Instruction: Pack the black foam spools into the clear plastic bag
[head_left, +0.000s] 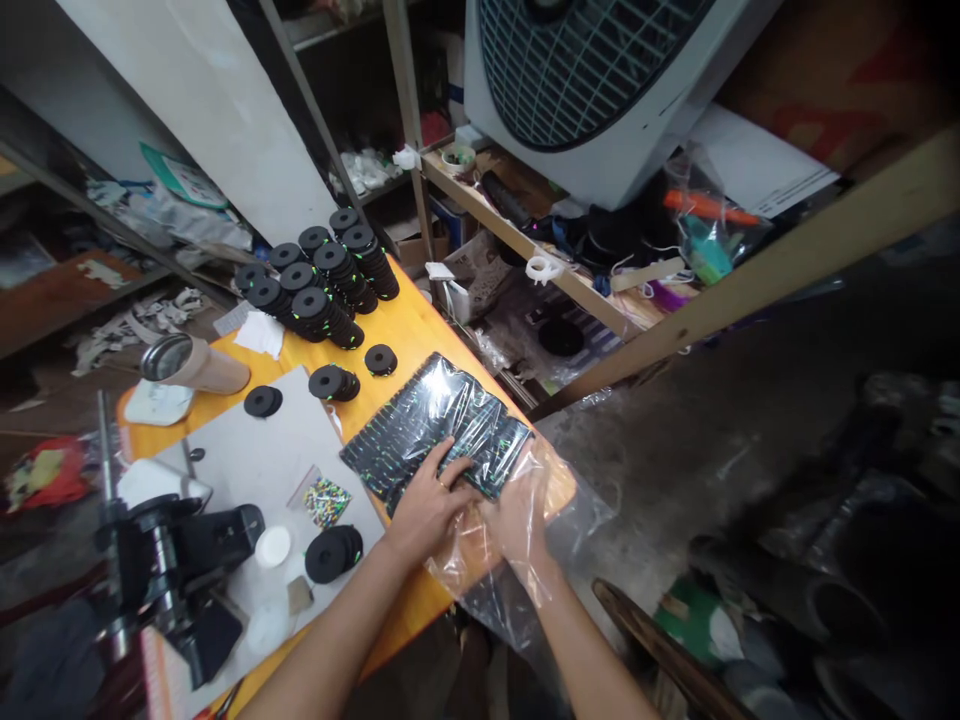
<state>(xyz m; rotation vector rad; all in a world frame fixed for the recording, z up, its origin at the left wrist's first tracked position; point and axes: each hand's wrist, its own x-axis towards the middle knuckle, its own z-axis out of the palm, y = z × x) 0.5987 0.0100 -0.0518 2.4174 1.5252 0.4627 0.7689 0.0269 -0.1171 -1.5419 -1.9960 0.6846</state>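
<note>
A clear plastic bag [469,405] filled with rows of black discs, flecked with green, lies on the yellow tabletop. My left hand [433,505] rests on the bag, fingers stretched out over the film, a ring on one of them. Beside it, my right hand [521,515] is at the bag's loose end, with film draped over its fingers and wrist. Its thumb stands apart and its fingers reach toward the packed discs; glare blurs the fingertips. The bag's slack mouth [581,515] hangs past the table's edge.
Stacks of black discs [311,302] stand at the table's far end. A tumbler [199,363], a small bag of colored beads [325,500], loose discs [328,555] and a black metal device [169,545] are on the left. A wooden shelf frame [525,245] stands close behind.
</note>
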